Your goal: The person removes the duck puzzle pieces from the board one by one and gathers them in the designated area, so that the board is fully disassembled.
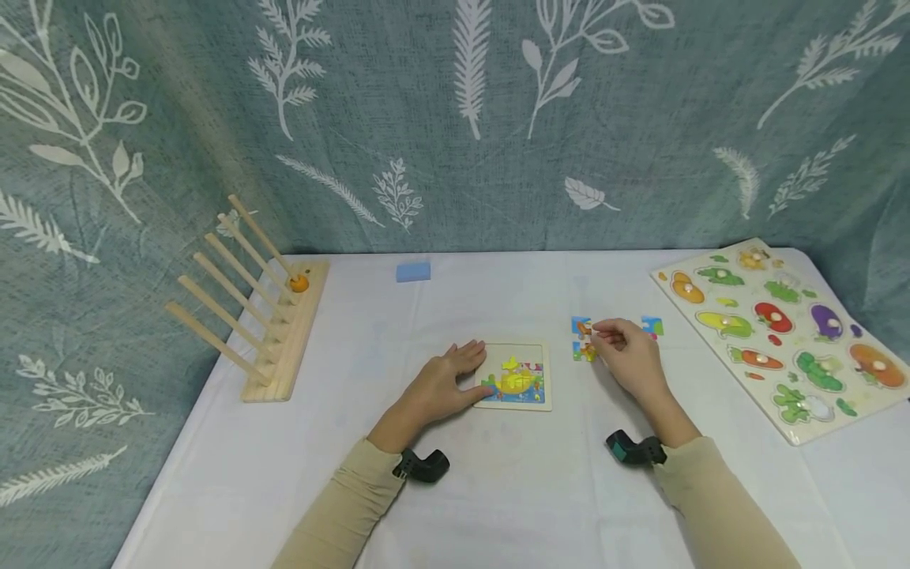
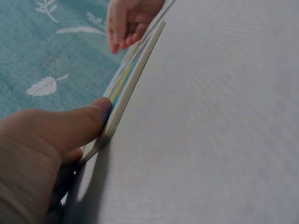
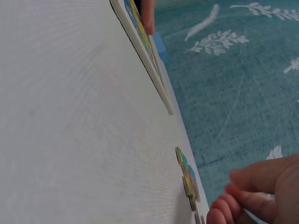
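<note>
A small framed puzzle (image 1: 513, 406) with a yellow duck picture lies flat, partly filled, its upper left area bare. My left hand (image 1: 442, 387) rests on its left side, with the thumb over the lower left part and the fingers along the upper left; the left wrist view shows the thumb (image 2: 88, 119) on the frame (image 2: 128, 88). My right hand (image 1: 633, 359) is beside loose pieces (image 1: 581, 352), thumb and fingertips brought together. In the right wrist view that hand (image 3: 261, 193) shows no piece between its fingertips, near the loose pieces (image 3: 188, 179). Another piece (image 1: 652, 325) lies behind it.
A wooden rack (image 1: 284, 348) with several upright pegs and an orange bead (image 1: 299, 284) stands at left. A blue block (image 1: 413, 273) lies at the back. The vegetable puzzle board (image 1: 775, 356) lies at right. A patterned curtain (image 1: 426, 158) hangs behind the table.
</note>
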A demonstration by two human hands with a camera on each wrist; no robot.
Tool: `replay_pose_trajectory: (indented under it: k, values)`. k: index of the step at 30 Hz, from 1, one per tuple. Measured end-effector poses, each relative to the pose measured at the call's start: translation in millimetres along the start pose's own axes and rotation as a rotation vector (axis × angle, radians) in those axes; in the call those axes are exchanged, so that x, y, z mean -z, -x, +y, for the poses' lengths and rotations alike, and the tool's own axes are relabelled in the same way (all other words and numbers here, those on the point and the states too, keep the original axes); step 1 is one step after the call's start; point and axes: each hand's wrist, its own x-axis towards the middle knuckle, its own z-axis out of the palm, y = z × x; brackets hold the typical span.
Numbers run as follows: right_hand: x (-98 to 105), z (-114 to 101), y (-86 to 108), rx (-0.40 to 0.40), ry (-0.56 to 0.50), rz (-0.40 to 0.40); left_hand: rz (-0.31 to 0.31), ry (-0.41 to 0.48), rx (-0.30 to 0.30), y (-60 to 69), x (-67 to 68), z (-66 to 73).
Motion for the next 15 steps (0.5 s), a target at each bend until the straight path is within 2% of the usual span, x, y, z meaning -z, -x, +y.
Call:
replay_pose_trajectory:
  k: [3, 7, 15]
  values:
    - [0, -2, -1.1, 0.004, -0.105, -0.029, 0.006, -0.001, 0.001, -0.2, -0.9, -0.9]
    - [0, -6, -0.6, 0.025, -0.198, -0.133, 0.014, -0.001, 0.001, 0.0, -1.8, -1.5]
    - [-13, -25, 6.2, 0.075, -0.209, -0.334, 0.018, 0.004, 0.000, -0.1, -0.7, 0.0]
